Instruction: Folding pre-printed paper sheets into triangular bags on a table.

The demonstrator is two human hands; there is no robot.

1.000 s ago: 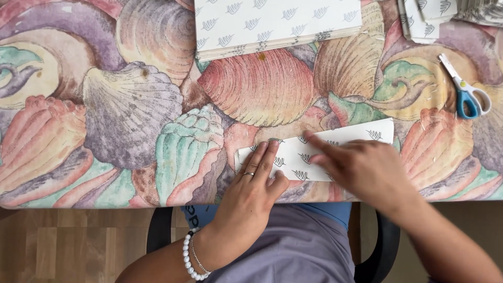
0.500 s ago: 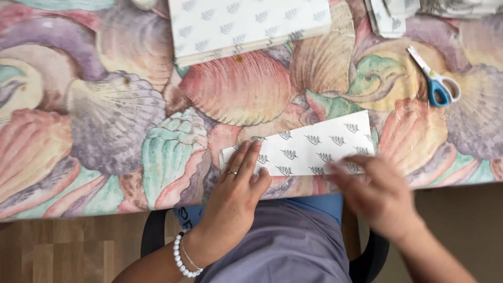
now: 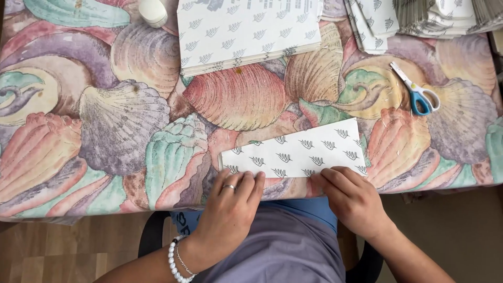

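Note:
A folded white paper [image 3: 296, 151] printed with small grey leaf marks lies near the front edge of the table, tilted slightly up to the right. My left hand [image 3: 229, 209], with a ring and a white bead bracelet, rests flat with its fingertips on the paper's lower left edge. At the paper's lower right edge my right hand [image 3: 352, 198] presses down with curled fingers. Both hands touch the paper; neither lifts it.
The table wears a seashell-patterned cloth [image 3: 105, 131]. A stack of the same patterned sheets [image 3: 243, 31] lies at the back centre, more folded pieces [image 3: 429, 18] at the back right. Blue-handled scissors [image 3: 416, 89] lie to the right. A white glue stick [image 3: 153, 11] sits at the back left.
My right hand has slid from on top of the paper down to its lower right edge, uncovering the sheet. My left hand has drawn back to the lower left edge.

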